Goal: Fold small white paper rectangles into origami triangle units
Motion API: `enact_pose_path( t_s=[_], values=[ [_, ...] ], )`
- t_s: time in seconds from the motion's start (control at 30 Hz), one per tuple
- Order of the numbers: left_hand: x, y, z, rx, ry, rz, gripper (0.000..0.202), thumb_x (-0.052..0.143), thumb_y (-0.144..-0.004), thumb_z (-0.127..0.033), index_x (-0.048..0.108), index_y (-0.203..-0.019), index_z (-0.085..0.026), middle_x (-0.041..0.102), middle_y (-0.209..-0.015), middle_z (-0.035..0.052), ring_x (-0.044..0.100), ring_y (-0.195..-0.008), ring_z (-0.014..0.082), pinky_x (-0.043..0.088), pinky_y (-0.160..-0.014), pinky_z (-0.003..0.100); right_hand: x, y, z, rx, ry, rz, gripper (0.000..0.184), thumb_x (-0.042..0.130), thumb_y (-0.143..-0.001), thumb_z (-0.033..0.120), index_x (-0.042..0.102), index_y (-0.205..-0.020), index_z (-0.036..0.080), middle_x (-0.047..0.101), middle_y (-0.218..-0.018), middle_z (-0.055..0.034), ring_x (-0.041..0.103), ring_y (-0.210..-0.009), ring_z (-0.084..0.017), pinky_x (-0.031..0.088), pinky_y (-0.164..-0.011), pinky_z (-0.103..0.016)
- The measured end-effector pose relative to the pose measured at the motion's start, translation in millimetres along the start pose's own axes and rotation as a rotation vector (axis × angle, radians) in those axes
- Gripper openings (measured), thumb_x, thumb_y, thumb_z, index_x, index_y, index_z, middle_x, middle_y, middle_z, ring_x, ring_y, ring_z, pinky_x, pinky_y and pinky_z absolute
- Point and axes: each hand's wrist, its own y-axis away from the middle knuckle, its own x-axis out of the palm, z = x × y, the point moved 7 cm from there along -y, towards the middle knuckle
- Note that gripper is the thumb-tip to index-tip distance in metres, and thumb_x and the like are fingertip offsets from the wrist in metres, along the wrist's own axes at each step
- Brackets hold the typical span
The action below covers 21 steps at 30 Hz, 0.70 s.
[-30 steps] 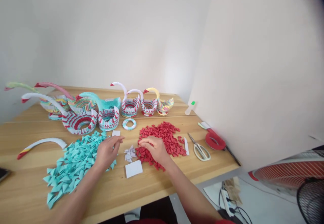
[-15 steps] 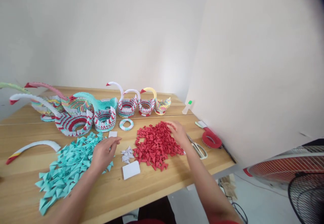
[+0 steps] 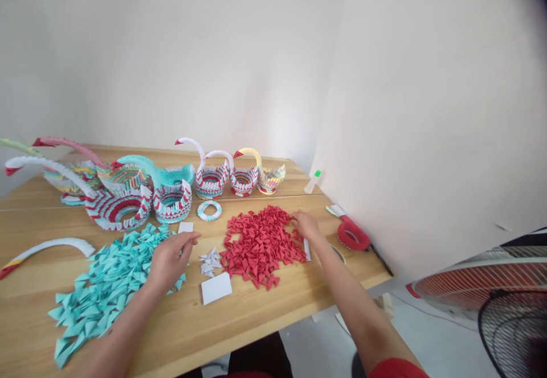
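Note:
My left hand (image 3: 168,258) rests on the right edge of a heap of teal folded paper triangles (image 3: 109,281), fingers loosely curled and pointing right; whether it holds a piece is unclear. My right hand (image 3: 305,224) lies with fingers down on the far right edge of a heap of red folded paper triangles (image 3: 260,244). Between the heaps lie a few white folded pieces (image 3: 210,261) and a white card (image 3: 216,288). A row of modular paper swans (image 3: 209,176) stands behind on the wooden table (image 3: 265,309).
A small teal-and-white paper ring (image 3: 209,210) lies before the swans. A loose curved white paper neck (image 3: 47,247) lies at the left. A red tape roll (image 3: 352,235) and a white bottle (image 3: 311,181) sit near the wall board at right. A fan (image 3: 513,321) stands on the floor.
My right hand moved from the near left side of the red heap across to its far right edge. The view drifted, shifting everything left. My left hand barely moved.

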Motion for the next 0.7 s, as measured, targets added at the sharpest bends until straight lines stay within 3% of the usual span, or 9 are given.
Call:
enact_pose_path(
  t_s=[0.13,0.23,0.33,0.5,0.7],
  values=[
    [-0.2,0,1,-0.009,0.006,-0.006,0.03,0.04,-0.088,-0.028,0.069,-0.093,-0.019,0.072,-0.08,0.0038,0.067,-0.074,0.0191,0.05,-0.068,0.027,2,5,14,-0.007,-0.249,0.028,0.014,0.057,-0.083,0.024,0.069,-0.087,0.02,0.068,-0.091,-0.006,0.06,-0.086,-0.019,0.046,-0.077,-0.03],
    [2.6,1,3,-0.012,0.006,0.01,0.031,0.04,-0.088,-0.028,0.069,-0.095,-0.018,0.072,-0.08,0.0036,0.067,-0.074,0.019,0.05,-0.068,0.028,9,14,29,0.001,-0.49,0.092,0.027,0.053,-0.086,0.039,0.065,-0.102,0.02,0.066,-0.085,-0.0034,0.061,-0.072,-0.016,0.049,-0.066,-0.029],
    [5.1,1,4,-0.015,0.007,0.031,0.031,0.04,-0.089,-0.027,0.069,-0.095,-0.018,0.072,-0.081,0.0034,0.067,-0.076,0.019,0.05,-0.069,0.028,18,23,48,0.001,-0.71,0.166,0.036,0.057,-0.083,0.048,0.062,-0.105,0.021,0.064,-0.082,-0.0016,0.06,-0.066,-0.013,0.049,-0.06,-0.025],
    [1.6,0,4,-0.038,0.018,0.012,0.031,0.04,-0.088,-0.027,0.069,-0.094,-0.019,0.072,-0.081,0.0036,0.066,-0.075,0.0186,0.05,-0.07,0.028,27,36,75,0.016,-0.982,0.229,0.035,0.068,-0.076,0.049,0.063,-0.097,0.02,0.066,-0.09,-0.0038,0.059,-0.068,-0.011,0.045,-0.055,-0.022],
    [2.7,0,3,-0.029,0.017,0.025,0.031,0.039,-0.088,-0.027,0.069,-0.094,-0.019,0.072,-0.081,0.0038,0.066,-0.074,0.0182,0.05,-0.07,0.027,35,44,92,0.097,-1.236,0.288,0.031,0.075,-0.072,0.041,0.064,-0.089,0.018,0.069,-0.089,-0.0045,0.057,-0.065,-0.01,0.042,-0.052,-0.021]
  ],
)
